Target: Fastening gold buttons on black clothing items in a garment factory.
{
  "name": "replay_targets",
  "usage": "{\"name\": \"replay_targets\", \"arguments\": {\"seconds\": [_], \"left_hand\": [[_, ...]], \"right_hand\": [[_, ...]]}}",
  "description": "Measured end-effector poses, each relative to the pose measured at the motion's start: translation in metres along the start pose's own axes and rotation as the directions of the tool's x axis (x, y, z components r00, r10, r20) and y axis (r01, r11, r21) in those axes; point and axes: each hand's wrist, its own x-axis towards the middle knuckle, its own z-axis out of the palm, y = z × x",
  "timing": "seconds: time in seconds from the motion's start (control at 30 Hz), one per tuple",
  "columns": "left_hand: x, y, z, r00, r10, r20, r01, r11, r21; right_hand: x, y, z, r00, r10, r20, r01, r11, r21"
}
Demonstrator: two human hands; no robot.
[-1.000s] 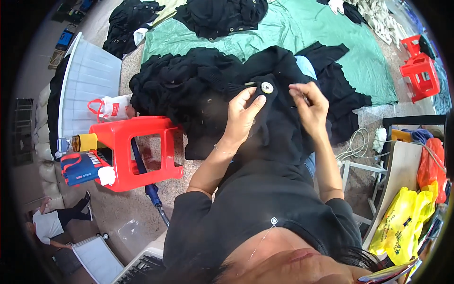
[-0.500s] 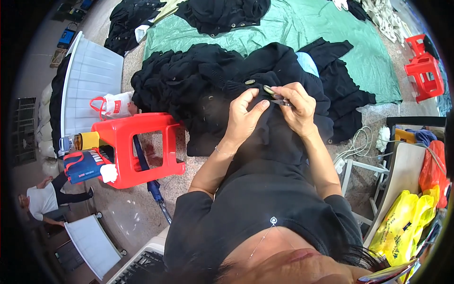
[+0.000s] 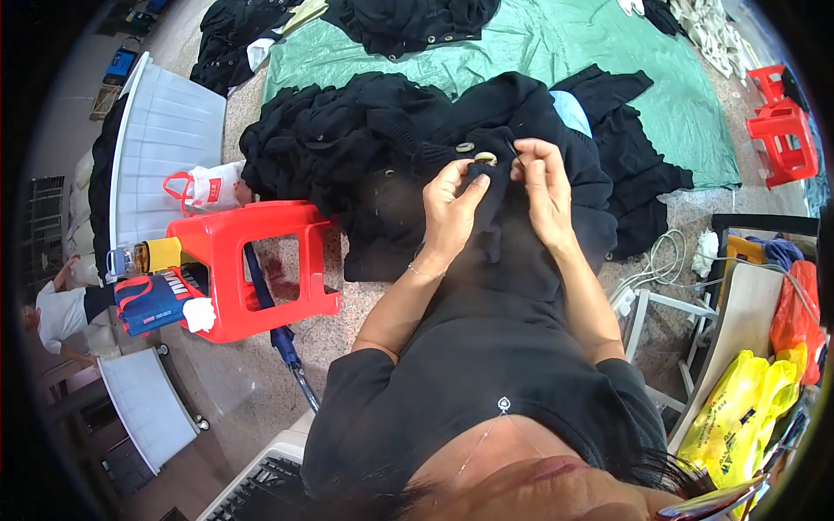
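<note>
A black knitted garment (image 3: 495, 230) lies over my lap, with pale round buttons along its edge. My left hand (image 3: 453, 208) is closed, thumb and fingers pinching the cloth just beside one button (image 3: 486, 158). Another button (image 3: 465, 148) sits a little farther off on the same garment. My right hand (image 3: 545, 187) is closed to the right of it, fingertips pinched around a small dark pointed tool (image 3: 512, 148). Most of that tool is hidden by the fingers, so its exact kind does not show.
Black garments (image 3: 347, 130) are heaped ahead, partly over a green sheet (image 3: 556, 43). A red stool (image 3: 252, 226) stands at my left, near a pale plastic bin (image 3: 165, 139). On the right are a table (image 3: 738, 321) and a yellow bag (image 3: 738, 408). A person (image 3: 62, 313) is far left.
My right hand has drawn slightly away from the button, and the tool's tip has swung to point away from me. The pinched button has shifted left. The far person and white cart moved left.
</note>
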Motion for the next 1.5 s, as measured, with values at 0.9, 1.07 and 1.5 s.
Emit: {"name": "replay_targets", "arguments": {"seconds": [0.9,1.07,1.5], "left_hand": [[-0.006,0.002,0.007,0.997,0.047,-0.065,-0.044,0.998,0.053],[-0.005,0.002,0.006,0.998,0.002,-0.067,-0.004,1.0,-0.023],[-0.006,0.003,0.008,0.999,0.003,-0.054,-0.005,0.999,-0.047]], "right_hand": [[-0.011,-0.003,-0.009,0.946,-0.313,0.086,0.316,0.83,-0.459],[-0.007,-0.012,-0.01,0.92,-0.362,0.152,0.38,0.72,-0.58],[-0.006,-0.011,-0.008,0.879,-0.426,0.215,0.461,0.642,-0.612]]}}
